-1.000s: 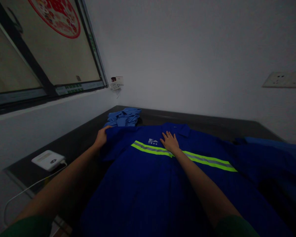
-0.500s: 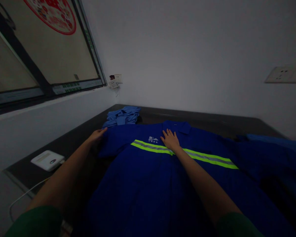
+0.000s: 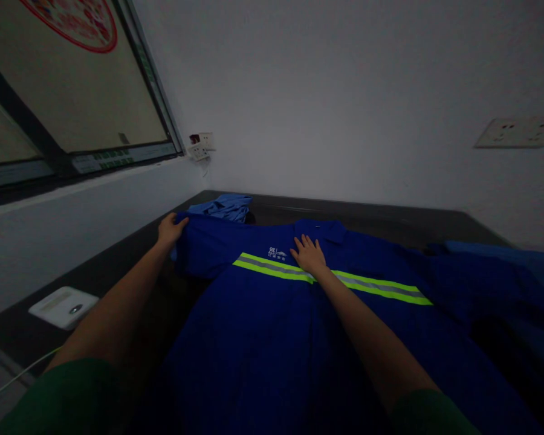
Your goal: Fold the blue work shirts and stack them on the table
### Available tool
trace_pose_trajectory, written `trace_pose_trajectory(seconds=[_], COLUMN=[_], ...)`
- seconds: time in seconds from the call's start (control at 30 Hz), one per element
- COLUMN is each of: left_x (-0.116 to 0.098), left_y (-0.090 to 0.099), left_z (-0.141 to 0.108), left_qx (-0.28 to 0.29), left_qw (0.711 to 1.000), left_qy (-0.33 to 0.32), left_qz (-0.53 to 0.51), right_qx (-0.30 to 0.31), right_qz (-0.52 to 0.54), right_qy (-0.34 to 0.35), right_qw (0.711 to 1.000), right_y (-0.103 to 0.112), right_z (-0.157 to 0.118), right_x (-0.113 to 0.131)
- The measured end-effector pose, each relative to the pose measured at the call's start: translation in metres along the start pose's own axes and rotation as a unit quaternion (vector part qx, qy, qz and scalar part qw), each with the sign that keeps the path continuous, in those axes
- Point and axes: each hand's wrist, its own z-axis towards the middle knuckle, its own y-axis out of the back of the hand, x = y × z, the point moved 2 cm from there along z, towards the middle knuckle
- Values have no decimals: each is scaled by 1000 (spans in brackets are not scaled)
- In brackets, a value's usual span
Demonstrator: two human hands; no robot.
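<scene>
— What lies on the bench point(image 3: 294, 211)?
— A jacket point(image 3: 254, 320) across the middle, with a pile of clothes point(image 3: 226, 206) behind it, at left.
— And around it?
— A box point(image 3: 58, 307) to the left; a wall point(image 3: 321, 109) behind, sockets point(image 3: 510, 133) at right.

White device point(image 3: 57, 304) on dark table point(image 3: 102, 272); sockets point(image 3: 517, 133) on pale wall point(image 3: 344, 121); red decoration point(image 3: 88, 23) at window point(image 3: 113, 90)

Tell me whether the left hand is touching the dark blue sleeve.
Touching. The head view shows the left hand pinching the dark blue sleeve at its end.
</scene>
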Motion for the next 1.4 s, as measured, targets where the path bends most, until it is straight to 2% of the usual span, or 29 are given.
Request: trace_pose_trajectory(seconds=[0.1,0.2,0.27,0.3,0.33,0.37,0.4,0.43,0.47,0.5,0.53,0.6,0.7,0.8,0.9,1.07,1.17,1.27,1.4], left_x=[8,17,11,2,-11,-26,-41,-55,-65,-71,-71,-60,-28,-1,9,4,3,3,3], left_y=[-7,-13,-13,-13,-14,-18,-24,-32,-42,-52,-60,-71,-68,-47,-19,25,49,66,78], left_z=[2,-10,-24,-34,-45,-59,-75,-94,-113,-131,-146,-162,-158,-141,-138,-169,-197,-231,-280], left_qx=[-15,14,-2,-21,-35,-31,-1,59,133,196,248,321,371,358,298,224,238,276,304], left_qw=[998,995,991,990,990,989,984,969,943,916,897,879,874,873,882,898,919,925,914], left_qy=[-21,50,88,74,35,-32,-113,-195,-273,-322,-338,-320,-271,-286,-315,-341,-288,-247,-264], left_qz=[55,81,105,119,132,140,141,137,134,135,139,150,161,168,183,163,128,89,45], right_qx=[0,-1,-2,-3,-7,-12,-17,-21,-24,-25,-24,-21,-18,-57,-122,-168,-138,-95,-88], right_qz=[-2,-1,-1,-1,-1,-2,-2,-1,-1,-1,-1,-5,-6,-5,-6,34,41,32,34], right_qy=[-4,-4,-3,-3,-2,0,2,5,7,9,9,12,16,24,73,150,186,189,115], right_qw=[1000,1000,1000,1000,1000,1000,1000,1000,1000,1000,1000,1000,1000,998,990,974,972,977,989], right_y=[3,3,3,3,3,2,2,2,2,1,1,0,2,11,27,56,71,79,71], right_z=[3,5,5,5,5,5,4,4,4,4,4,4,4,-1,-16,-72,-126,-190,-281], right_x=[0,-1,-1,-1,-1,-1,-1,-1,-1,-1,-2,-3,-4,0,8,13,1,-34,-102])
